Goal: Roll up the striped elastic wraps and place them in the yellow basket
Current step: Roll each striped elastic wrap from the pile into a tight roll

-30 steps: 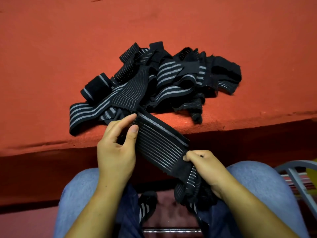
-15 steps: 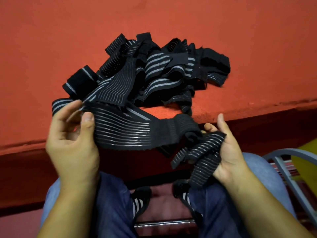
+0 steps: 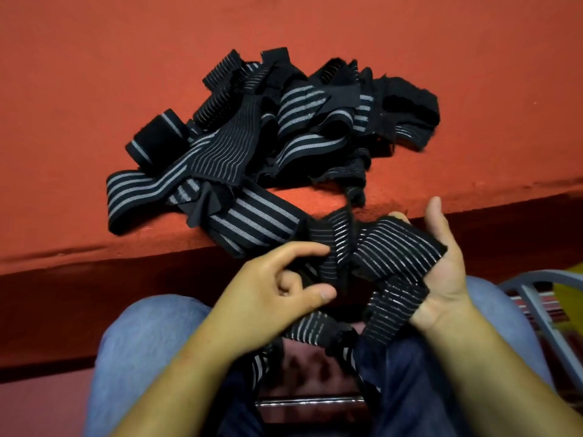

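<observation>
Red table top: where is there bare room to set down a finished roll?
The red felt table top is bare left of the pile of black striped elastic wraps, behind it, and to its right. The near edge is crowded: a long striped wrap trails off it into the left hand and right hand.

Bare left forearm (image 3: 176,373) and right forearm (image 3: 492,367) come up from the bottom, angling in toward each other. Left grip (image 3: 271,291) is knuckles-up, index finger and thumb stuck out forward, pinching the striped wrap (image 3: 394,250) between them, other fingers tucked under. Right grip (image 3: 448,279) has its palm turned inward, thumb pointing straight up, fingers flat behind the wrap draped across them, just the fingertips peeking out.
</observation>
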A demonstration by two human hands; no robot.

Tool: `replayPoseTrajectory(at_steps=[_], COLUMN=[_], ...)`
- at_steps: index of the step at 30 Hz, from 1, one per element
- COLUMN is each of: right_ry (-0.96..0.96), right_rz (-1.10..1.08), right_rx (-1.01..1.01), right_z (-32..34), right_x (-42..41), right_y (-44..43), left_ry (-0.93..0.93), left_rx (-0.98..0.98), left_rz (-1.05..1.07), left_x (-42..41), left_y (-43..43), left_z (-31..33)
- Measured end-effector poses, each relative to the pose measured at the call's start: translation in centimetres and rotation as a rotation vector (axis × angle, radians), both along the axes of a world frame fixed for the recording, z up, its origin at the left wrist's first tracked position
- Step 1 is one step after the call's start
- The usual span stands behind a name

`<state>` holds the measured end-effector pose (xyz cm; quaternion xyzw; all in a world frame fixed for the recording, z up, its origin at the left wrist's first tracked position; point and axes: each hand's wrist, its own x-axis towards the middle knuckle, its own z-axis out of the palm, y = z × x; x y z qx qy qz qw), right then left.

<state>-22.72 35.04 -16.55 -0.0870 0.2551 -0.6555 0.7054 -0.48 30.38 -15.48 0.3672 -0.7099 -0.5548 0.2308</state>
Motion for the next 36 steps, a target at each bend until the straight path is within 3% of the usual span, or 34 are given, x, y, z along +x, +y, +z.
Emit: replayPoseTrajectory(at_steps=[5, 9, 12, 15, 22, 30, 36], right_ry=[-0.019, -0.055, -0.133, -0.008, 0.187, 0.343, 0.516], right_rz=[0.077, 0.176, 0.29, 0.2, 0.38, 0.262, 0.187], right_rx=[-0.034, -0.045, -0.102, 0.03, -0.011, 0.157, 0.105], right_z=[0.6, 0.1, 0.1, 0.2, 0.4, 0.2, -0.6], right_x=[0.3, 0.7, 1.0, 1.1, 2.4, 3.2, 3.0], right_y=[0.6, 1.0, 1.2, 1.3, 1.0, 0.5, 0.2], left_ry=[-0.234, -0.156, -0.052, 0.026, 0.161, 0.04, 0.018], left_rx=[-0.18, -0.216, -0.039, 0.036, -0.172, -0.278, -0.325], left_rz=[-0.062, -0.035, -0.071, -0.077, 0.339, 0.21, 0.187], left_x=[-0.7, -0.8, -0.9, -1.1, -0.8, -0.7, -0.6], left_y=[0.6, 0.3, 0.4, 0.2, -0.7, -0.4, -0.4], left_z=[-0.7, -1.1, -1.4, -1.3, -0.8, -1.6, -1.2])
